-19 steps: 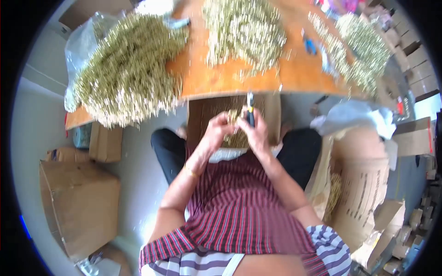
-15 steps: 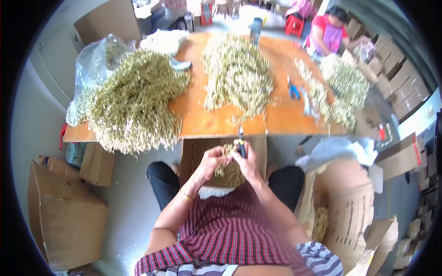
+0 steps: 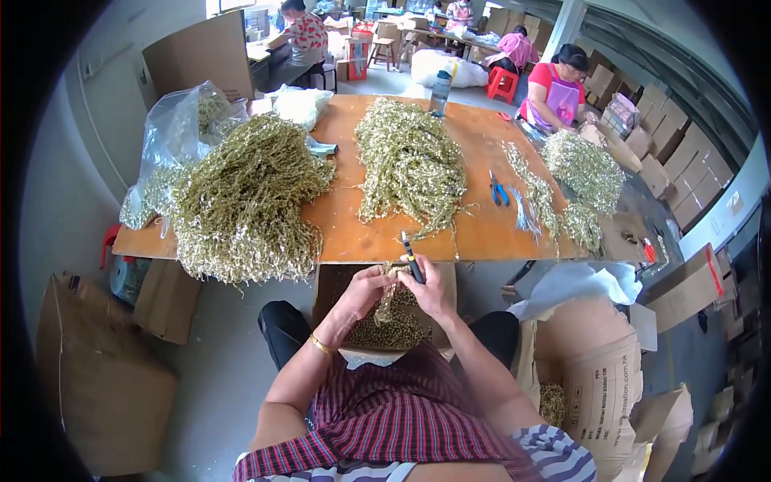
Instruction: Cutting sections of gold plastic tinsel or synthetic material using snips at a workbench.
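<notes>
Both of my hands are over the open box at the table's front edge. My left hand is closed, pinching a gold beaded-looking strand that hangs down from between the hands. My right hand grips a slim black tool with a yellow band and a pale tip pointing up and away; its exact kind is unclear. The right fingertips meet the left ones at the strand. Below them, a cardboard box between my knees holds a heap of small gold pieces.
The orange table bears gold strand heaps, blue-handled pliers, a bottle and a clear bag. A co-worker sits at the far right. Cardboard boxes flank me.
The whole view has tilted up, showing more of the room and more people. The tool in my right hand now leans to the left. More of the gold strand hangs below my hands.
</notes>
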The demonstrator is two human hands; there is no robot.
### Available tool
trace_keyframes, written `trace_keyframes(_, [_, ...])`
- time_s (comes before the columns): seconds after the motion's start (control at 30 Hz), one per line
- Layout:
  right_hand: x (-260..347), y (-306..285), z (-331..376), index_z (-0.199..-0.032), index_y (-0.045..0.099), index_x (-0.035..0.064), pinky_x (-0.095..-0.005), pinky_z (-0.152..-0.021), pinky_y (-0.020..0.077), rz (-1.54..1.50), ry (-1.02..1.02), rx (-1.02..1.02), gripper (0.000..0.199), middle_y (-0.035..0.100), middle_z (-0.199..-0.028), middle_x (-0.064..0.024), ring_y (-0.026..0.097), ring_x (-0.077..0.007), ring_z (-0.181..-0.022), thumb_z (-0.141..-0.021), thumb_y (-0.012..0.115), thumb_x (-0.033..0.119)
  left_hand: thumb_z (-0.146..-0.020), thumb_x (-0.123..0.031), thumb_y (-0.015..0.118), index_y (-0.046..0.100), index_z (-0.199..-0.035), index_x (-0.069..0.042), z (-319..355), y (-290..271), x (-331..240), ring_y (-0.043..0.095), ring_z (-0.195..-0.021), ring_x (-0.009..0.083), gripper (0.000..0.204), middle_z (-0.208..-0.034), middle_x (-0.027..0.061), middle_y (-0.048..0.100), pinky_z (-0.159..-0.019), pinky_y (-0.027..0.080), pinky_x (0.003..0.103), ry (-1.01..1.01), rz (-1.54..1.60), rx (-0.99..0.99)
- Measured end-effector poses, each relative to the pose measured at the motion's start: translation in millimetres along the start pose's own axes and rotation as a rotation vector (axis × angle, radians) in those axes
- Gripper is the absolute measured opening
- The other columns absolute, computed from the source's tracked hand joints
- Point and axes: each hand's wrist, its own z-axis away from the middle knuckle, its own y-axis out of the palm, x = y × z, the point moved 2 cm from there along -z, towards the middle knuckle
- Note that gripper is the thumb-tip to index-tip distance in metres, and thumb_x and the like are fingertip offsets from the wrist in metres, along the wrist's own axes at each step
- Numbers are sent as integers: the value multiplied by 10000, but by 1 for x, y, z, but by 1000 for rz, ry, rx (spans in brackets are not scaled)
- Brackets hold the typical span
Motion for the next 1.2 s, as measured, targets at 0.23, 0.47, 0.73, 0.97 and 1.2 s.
trace_keyframes(0.23, [28, -7, -10, -1110, 473, 8, -220, -580, 421, -330, 145, -32, 317, 524, -750, -12, 511, -84, -633, -826, 549, 128, -837, -156, 502, 522, -1050, -26, -9, 10, -40, 483, -960, 171, 250, -1030, 72, 550, -864, 361, 335, 67, 47, 107])
trace_keyframes(0.47, [-3, 7, 3, -1102, 499, 17, -214, -704, 452, -372, 128, -114, 357, 579, -877, -25, 546, -91, -783, -772, 629, 65, -799, -219, 603, 554, -1025, -101, -18, -3, -16, 466, -986, 139, 260, -1045, 6, 556, -856, 337, 308, -106, 171, -50])
trace_keyframes(0.73, [-5, 10, 8, -1084, 498, 21, -203, -680, 450, -524, 158, -211, 352, 567, -858, -13, 535, -76, -747, -764, 643, 45, -798, -191, 612, 569, -990, -88, -10, 11, -4, 490, -966, 130, 222, -1009, 2, 572, -839, 360, 308, -134, 175, 26])
trace_keyframes(0.97, [-11, -3, 6, -1077, 510, 27, -173, -534, 401, -459, 258, -204, 343, 489, -740, 36, 464, -40, -614, -762, 643, 56, -810, -115, 599, 602, -900, -58, -13, 9, -6, 525, -767, 67, 107, -851, -19, 596, -735, 398, 211, 0, -192, -107])
trace_keyframes(1.2, [-18, 12, 12, -1062, 517, 33, -192, -570, 407, -530, 296, -246, 290, 528, -761, 23, 501, -58, -634, -792, 607, 84, -806, -77, 585, 608, -916, -49, -12, 3, 0, 539, -750, 69, 116, -849, 7, 615, -677, 399, 191, 2, -261, -83])
